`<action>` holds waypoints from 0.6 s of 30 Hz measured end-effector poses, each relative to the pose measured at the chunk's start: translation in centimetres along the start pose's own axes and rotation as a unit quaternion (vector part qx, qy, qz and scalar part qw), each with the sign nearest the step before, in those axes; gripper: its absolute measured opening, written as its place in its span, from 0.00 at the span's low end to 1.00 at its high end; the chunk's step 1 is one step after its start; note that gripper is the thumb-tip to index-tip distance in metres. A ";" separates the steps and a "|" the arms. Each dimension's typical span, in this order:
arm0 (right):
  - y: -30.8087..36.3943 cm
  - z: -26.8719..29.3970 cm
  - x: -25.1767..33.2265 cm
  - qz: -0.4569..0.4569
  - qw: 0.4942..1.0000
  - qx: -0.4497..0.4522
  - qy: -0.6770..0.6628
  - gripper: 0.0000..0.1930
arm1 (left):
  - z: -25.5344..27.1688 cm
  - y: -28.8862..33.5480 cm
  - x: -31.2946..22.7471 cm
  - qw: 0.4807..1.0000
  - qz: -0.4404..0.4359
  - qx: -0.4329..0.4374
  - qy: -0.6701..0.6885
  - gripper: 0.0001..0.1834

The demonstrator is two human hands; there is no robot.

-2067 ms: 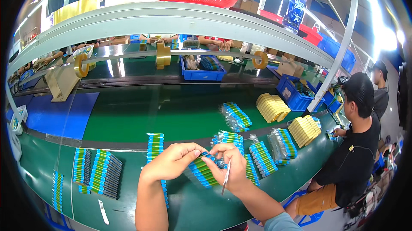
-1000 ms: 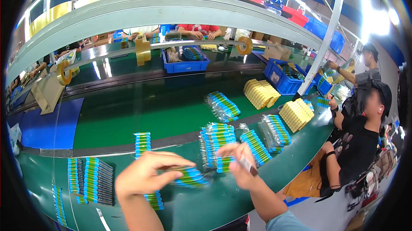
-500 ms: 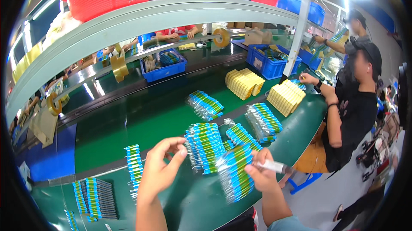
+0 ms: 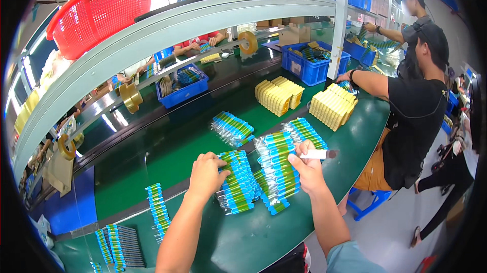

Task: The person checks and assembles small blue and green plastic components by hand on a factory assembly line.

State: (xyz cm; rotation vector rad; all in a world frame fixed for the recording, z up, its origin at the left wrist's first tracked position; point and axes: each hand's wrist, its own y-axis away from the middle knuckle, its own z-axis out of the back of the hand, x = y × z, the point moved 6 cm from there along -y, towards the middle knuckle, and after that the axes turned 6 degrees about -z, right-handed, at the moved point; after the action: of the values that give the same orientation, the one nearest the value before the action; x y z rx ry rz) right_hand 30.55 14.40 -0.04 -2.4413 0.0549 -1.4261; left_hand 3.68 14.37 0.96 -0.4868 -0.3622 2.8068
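My right hand (image 4: 309, 169) is closed on a strip of blue-and-green packs (image 4: 280, 171) with clear ends. A white stick-like thing (image 4: 315, 155) with a dark end juts rightward from the same hand; its exact kind is unclear. My left hand (image 4: 205, 174) reaches to the left edge of a stack of similar packs (image 4: 237, 181), its thumb and fingertips pinching that edge. The held strip partly covers more packs behind it. Another pile of blue-and-green packs (image 4: 233, 128) lies farther off, and one (image 4: 304, 132) lies beyond my right hand.
At left lie a single strip (image 4: 159, 212) and a group of packs (image 4: 120, 246). Yellow bundles (image 4: 332, 105) stand on the green table (image 4: 223, 242) near a seated co-worker (image 4: 421, 95). Blue crates (image 4: 307, 67) stand behind. A grey shelf beam (image 4: 172, 27) crosses above, carrying a red basket (image 4: 104, 11).
My right hand has raised the strip away from me and turned it more upright. My left hand has moved from beside the stack onto its edge. The view has shifted, and the co-worker's arm has stretched out.
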 end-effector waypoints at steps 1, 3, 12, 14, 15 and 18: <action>-0.5 0.4 -0.5 0.003 1.000 -0.002 0.006 0.20 | 0.0 -0.1 0.1 1.000 -0.001 0.000 0.001 0.15; -1.4 0.0 -0.9 -0.008 1.000 0.002 -0.003 0.20 | 0.0 -0.3 0.2 1.000 -0.001 0.002 0.001 0.15; -3.5 -1.7 -7.1 -0.221 0.963 -0.094 -0.120 0.14 | -0.6 1.1 0.9 0.998 0.004 -0.023 0.061 0.13; -3.6 -1.8 -8.9 -0.256 0.953 -0.115 -0.113 0.13 | -0.1 1.1 0.3 0.999 -0.019 -0.037 0.027 0.11; -3.5 -2.2 -9.4 -0.253 0.953 -0.125 -0.109 0.13 | 0.0 1.0 0.2 0.999 -0.018 -0.038 0.028 0.11; -3.3 -1.4 -12.9 -0.237 0.957 -0.142 -0.084 0.12 | 0.0 0.1 0.0 0.999 -0.016 -0.011 0.050 0.10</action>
State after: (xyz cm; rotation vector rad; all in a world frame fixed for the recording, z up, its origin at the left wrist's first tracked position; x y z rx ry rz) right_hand 22.47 19.60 -9.39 -2.9466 -0.4197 -1.4650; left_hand 3.71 14.29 0.91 -0.6168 -0.3771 2.7381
